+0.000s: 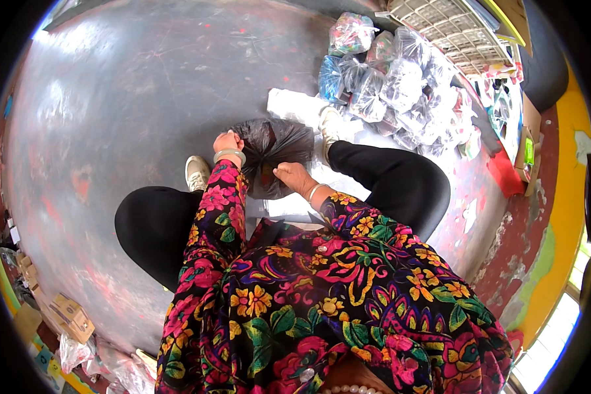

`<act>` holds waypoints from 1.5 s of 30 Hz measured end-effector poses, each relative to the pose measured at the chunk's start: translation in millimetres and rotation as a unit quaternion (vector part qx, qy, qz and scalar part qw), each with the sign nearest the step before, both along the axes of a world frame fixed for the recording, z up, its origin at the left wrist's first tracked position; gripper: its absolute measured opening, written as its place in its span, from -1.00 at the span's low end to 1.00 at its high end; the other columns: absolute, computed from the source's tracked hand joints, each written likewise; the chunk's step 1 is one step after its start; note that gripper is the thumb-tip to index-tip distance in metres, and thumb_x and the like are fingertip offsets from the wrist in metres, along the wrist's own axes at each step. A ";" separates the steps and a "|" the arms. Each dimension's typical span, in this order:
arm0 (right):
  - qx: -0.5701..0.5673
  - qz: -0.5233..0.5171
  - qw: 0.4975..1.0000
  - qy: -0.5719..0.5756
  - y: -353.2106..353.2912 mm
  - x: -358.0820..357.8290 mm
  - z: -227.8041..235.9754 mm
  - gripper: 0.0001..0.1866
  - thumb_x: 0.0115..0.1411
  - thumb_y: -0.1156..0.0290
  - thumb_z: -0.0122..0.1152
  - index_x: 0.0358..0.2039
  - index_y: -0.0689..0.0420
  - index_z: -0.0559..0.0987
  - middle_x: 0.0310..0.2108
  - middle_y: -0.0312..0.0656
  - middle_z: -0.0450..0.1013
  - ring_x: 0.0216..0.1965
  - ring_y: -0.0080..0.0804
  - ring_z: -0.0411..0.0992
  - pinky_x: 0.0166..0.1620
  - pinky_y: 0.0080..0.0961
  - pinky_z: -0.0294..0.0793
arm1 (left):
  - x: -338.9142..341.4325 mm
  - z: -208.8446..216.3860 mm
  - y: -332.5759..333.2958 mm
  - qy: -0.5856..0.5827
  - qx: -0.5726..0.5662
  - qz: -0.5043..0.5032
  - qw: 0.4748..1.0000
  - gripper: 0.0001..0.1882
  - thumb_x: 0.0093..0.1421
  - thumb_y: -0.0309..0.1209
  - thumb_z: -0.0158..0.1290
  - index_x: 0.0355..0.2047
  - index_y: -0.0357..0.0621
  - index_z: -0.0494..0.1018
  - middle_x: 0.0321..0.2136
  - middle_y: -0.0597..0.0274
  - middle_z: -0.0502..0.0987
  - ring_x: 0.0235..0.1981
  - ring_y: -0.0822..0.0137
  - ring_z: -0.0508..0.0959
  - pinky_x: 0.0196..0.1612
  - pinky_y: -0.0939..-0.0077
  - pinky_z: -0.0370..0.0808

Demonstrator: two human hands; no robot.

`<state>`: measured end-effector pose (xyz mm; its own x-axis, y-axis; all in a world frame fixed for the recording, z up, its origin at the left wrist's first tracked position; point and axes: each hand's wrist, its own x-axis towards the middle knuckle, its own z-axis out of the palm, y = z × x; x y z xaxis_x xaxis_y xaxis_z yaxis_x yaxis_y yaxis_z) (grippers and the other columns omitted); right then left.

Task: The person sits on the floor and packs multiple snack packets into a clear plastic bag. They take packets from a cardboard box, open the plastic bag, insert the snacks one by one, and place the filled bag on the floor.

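Note:
A full black plastic bag rests between my feet, its top gathered into creases that run to the middle. My left hand is closed on the bag's plastic at its left side, a pale bangle round the wrist. On the near right side my right hand is also closed, thumb and fingers pinching the gathered plastic. What the bag holds is hidden by the dark film. White sheeting lies just beyond the bag and beneath it.
Several filled, tied plastic bags are heaped at the far right, below a pale plastic crate. A red piece lies by the right wall. At the near left stand a cardboard box and crumpled clear plastic.

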<state>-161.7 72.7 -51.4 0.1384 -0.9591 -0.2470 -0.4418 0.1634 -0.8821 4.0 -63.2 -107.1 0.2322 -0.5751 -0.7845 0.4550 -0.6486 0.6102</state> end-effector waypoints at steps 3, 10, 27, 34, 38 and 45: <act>0.013 -0.004 1.000 -0.005 -0.1 -3.3 -3.0 -0.64 0.10 0.20 -0.05 -0.66 0.22 0.37 -0.70 0.01 0.30 -0.59 -0.04 0.30 -0.48 -0.29 0.26 | 2.0 -0.4 1.0 0.004 -0.014 -0.007 1.000 -0.83 0.15 -0.47 -0.15 -0.59 -0.16 0.26 -0.72 0.28 0.30 -0.71 0.43 0.31 -0.67 0.57 0.33; 0.144 -0.216 0.911 -0.319 -44.5 -11.6 49.0 -0.71 0.14 0.23 -0.02 -0.54 0.19 0.47 -0.59 -0.24 0.39 -0.51 -0.57 0.30 -0.42 -0.65 0.26 | 2.3 50.6 17.2 0.018 -0.114 -0.306 0.945 -0.92 0.05 -0.43 0.00 -0.52 -0.17 0.38 -0.77 0.35 0.29 -0.83 0.53 0.22 -0.76 0.66 0.15; 0.232 -0.054 0.926 -0.294 -35.2 6.9 35.1 -0.63 -0.08 0.41 0.10 -0.17 0.06 0.46 -0.36 -0.41 0.43 -0.41 -0.65 0.31 -0.43 -0.71 0.21 | -18.9 101.0 60.8 0.041 -0.057 -0.303 0.950 -0.81 0.19 -0.33 -0.14 -0.48 -0.19 0.29 -0.79 0.36 0.21 -0.82 0.53 0.18 -0.80 0.69 0.02; 0.148 -0.072 0.970 -0.177 -44.4 19.1 4.7 -0.86 0.04 0.40 0.10 -0.38 0.14 0.43 -0.54 -0.36 0.40 -0.60 -0.63 0.30 -0.55 -0.68 0.26 | -16.8 92.6 52.1 0.144 0.052 -0.106 0.983 -0.82 0.19 -0.37 -0.18 -0.46 -0.23 0.29 -0.75 0.40 0.19 -0.75 0.51 0.17 -0.77 0.71 0.03; 0.100 -0.058 0.984 -0.135 -47.4 25.1 -3.8 -0.90 0.06 0.43 0.07 -0.41 0.15 0.41 -0.63 -0.34 0.35 -0.65 -0.63 0.28 -0.58 -0.66 0.26 | -12.1 87.8 47.8 0.180 0.070 -0.072 0.979 -0.85 0.20 -0.41 -0.19 -0.42 -0.25 0.28 -0.75 0.40 0.18 -0.74 0.50 0.17 -0.77 0.70 0.02; 0.169 -0.184 0.943 -0.221 -48.8 30.4 -13.7 -0.90 0.04 0.45 0.05 -0.40 0.15 0.40 -0.66 -0.30 0.35 -0.71 -0.56 0.32 -0.64 -0.60 0.30 | -14.1 94.1 43.6 0.190 0.065 -0.020 0.979 -0.86 0.18 -0.44 -0.21 -0.41 -0.28 0.29 -0.75 0.39 0.18 -0.75 0.50 0.15 -0.79 0.71 -0.01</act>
